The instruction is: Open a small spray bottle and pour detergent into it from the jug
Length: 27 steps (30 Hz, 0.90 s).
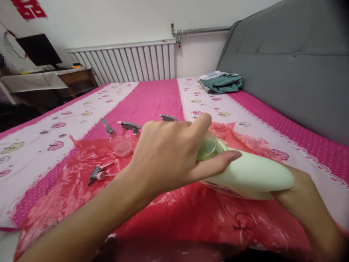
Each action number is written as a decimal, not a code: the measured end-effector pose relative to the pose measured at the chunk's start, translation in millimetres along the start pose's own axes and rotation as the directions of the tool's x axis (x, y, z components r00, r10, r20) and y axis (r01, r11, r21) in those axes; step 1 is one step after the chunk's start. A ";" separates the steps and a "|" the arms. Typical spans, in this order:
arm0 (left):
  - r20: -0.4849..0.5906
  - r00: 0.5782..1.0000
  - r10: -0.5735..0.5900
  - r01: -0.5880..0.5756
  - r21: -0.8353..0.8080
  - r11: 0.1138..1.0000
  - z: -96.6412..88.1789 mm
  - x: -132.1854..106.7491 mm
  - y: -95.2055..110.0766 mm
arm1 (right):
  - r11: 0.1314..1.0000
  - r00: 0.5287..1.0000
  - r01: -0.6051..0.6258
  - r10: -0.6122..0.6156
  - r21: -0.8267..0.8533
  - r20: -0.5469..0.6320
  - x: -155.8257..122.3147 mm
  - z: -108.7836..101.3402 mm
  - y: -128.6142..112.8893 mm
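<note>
A large pale green plastic bottle (253, 173) lies tilted on its side in front of me, its capped end toward the left. My left hand (171, 149) is closed around the translucent green cap (208, 145), its thumb stretched along the near side. My right hand (290, 185) grips the bottle from the far side; its fingers are hidden behind it. Left of my left hand, a clear spray bottle (122, 147) rests on red plastic sheeting (169, 218). Closer in lies a loose grey and pink spray trigger head (99, 174).
More grey spray heads (129, 125) lie beyond my left hand, one partly hidden. The plastic covers a pink patterned bedspread (152, 94). Folded clothes (222, 83) sit by the grey headboard (294, 65). A radiator (128, 62) and a desk with a monitor (40, 51) stand behind.
</note>
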<state>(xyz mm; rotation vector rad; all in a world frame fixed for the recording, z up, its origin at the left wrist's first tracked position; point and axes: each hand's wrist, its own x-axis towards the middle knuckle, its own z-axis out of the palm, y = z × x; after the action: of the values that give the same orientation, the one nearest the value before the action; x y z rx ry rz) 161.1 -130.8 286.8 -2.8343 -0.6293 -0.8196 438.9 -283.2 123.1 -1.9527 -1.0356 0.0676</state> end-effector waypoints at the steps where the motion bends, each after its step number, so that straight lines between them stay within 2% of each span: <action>1: -0.012 0.998 -0.061 0.061 -0.005 0.998 -1.1 -1.1 0.8 | 1.000 1.000 0.003 -0.003 0.011 0.019 -1.5 -0.7 -5.4; 2: -0.007 0.995 -0.099 0.099 -0.029 0.995 -3.3 -2.7 0.8 | 1.000 1.000 0.006 -0.006 0.019 0.030 -2.5 -1.4 -10.1; 4: 0.052 0.995 -0.086 0.092 -0.149 0.985 -11.2 -6.7 -1.5 | 0.999 0.999 0.010 -0.012 0.032 0.051 -3.1 -2.8 -16.3; 6: 0.152 0.986 0.072 -0.014 -0.354 0.935 -21.2 -11.5 -5.8 | 0.999 0.997 0.014 -0.017 0.043 0.073 -2.1 -3.9 -17.7; 8: 0.212 0.954 0.211 -0.089 -0.473 0.877 -29.1 -16.1 -10.4 | 0.999 0.995 0.015 -0.019 0.047 0.096 -0.6 -4.2 -15.4; 9: 0.232 0.942 0.244 -0.104 -0.490 0.866 -31.1 -18.2 -12.5 | 0.999 0.995 0.016 -0.020 0.046 0.101 0.1 -3.7 -13.5; 11: 0.224 0.945 0.240 -0.114 -0.461 0.880 -30.4 -21.5 -15.1 | 0.999 0.994 0.022 -0.027 0.045 0.103 1.0 -1.6 -9.3; 13: 0.163 0.972 0.172 -0.104 -0.361 0.927 -24.9 -23.4 -15.3 | 0.998 0.994 0.040 -0.044 0.043 0.101 1.4 1.6 -5.2; 15: 0.053 0.997 0.063 -0.051 -0.214 0.976 -17.9 -23.4 -12.9 | 0.997 0.992 0.067 -0.070 0.035 0.109 1.3 4.2 -0.7; 17: -0.076 0.995 -0.066 0.058 -0.107 0.993 -13.0 -22.2 -10.1 | 0.996 0.989 0.088 -0.090 0.019 0.120 1.5 5.4 4.7; 19: -0.142 0.976 -0.165 0.144 -0.145 0.979 -12.4 -22.6 -10.5 | 0.995 0.986 0.097 -0.096 0.001 0.133 2.7 5.4 10.1; 21: -0.188 0.944 -0.270 0.217 -0.260 0.941 -15.3 -29.5 -17.8 | 0.995 0.984 0.095 -0.091 -0.018 0.154 5.1 5.4 14.2; 23: -0.236 0.894 -0.382 0.281 -0.370 0.886 -17.9 -46.2 -34.4 | 0.996 0.980 0.086 -0.079 -0.034 0.184 8.3 6.5 16.0; 25: -0.233 0.807 -0.544 0.399 -0.463 0.791 -15.9 -71.8 -59.1 | 0.996 0.977 0.079 -0.068 -0.046 0.204 11.7 8.9 15.8; 27: -0.157 0.727 -0.668 0.475 -0.588 0.655 -7.9 -102.1 -86.9 | 0.995 0.980 0.079 -0.068 -0.054 0.185 15.2 11.7 14.6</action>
<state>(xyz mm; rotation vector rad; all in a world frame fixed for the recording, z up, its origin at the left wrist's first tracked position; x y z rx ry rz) 42.2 -90.4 239.3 -2.7499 -1.5073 -1.8248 453.1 -268.4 110.5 -1.9895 -1.2425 0.1793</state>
